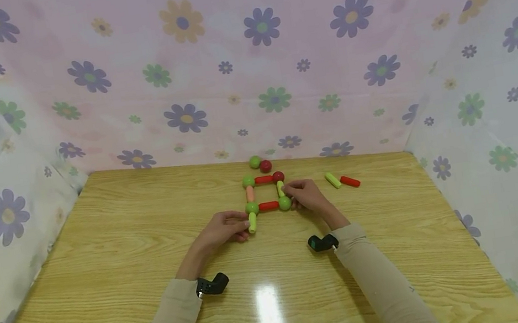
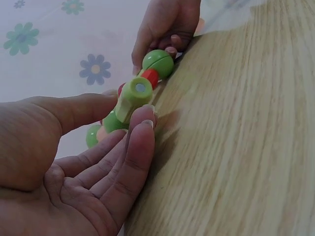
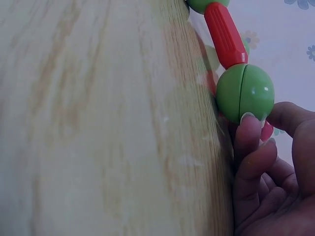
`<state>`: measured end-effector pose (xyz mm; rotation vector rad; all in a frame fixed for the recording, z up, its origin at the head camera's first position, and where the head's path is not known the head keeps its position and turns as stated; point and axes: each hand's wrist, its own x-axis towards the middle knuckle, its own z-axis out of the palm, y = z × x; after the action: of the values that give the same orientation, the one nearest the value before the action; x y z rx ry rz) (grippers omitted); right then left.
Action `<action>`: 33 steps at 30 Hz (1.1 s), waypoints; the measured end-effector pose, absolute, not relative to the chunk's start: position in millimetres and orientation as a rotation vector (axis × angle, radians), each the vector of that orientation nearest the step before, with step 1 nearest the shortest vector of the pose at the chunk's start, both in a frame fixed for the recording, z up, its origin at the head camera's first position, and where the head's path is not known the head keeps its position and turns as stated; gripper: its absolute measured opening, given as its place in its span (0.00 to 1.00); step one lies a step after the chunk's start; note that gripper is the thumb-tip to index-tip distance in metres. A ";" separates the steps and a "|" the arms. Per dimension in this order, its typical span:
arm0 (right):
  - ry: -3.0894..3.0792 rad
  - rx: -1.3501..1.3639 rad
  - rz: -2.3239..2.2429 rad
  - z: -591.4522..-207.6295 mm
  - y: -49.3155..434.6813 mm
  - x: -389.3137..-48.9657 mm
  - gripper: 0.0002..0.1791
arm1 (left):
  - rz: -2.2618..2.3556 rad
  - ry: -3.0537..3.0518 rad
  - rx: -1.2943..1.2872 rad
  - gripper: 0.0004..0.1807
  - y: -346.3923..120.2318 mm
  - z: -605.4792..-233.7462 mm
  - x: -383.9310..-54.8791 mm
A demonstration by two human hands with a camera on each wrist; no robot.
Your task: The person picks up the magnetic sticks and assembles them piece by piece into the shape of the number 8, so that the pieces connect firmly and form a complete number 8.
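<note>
A square of rods and balls lies on the table. Its corners are a red ball at the far right and green balls at the others. My left hand pinches a yellow-green rod that sticks out toward me from the near left green ball; its end face shows a round grey disc in the left wrist view. At the square's right side, my right hand holds another yellow-green rod, its fingertips right at the near right green ball.
Red rods form the near and far sides, and an orange rod the left side. Behind sit a loose green ball and red ball. To the right lie a yellow-green rod and a red rod. Flowered cloth surrounds the table.
</note>
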<state>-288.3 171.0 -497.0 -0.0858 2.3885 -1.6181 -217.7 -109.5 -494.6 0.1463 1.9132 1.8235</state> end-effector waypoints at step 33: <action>2.395 -0.078 -1.671 -501.0 173.4 -288.0 0.18 | 1.937 2.382 0.223 0.21 -100.6 -487.3 -314.8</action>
<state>-288.0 173.4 -501.0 -0.0783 2.3949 -1.6711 -314.8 -100.6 -487.3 0.2230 2.3819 1.9372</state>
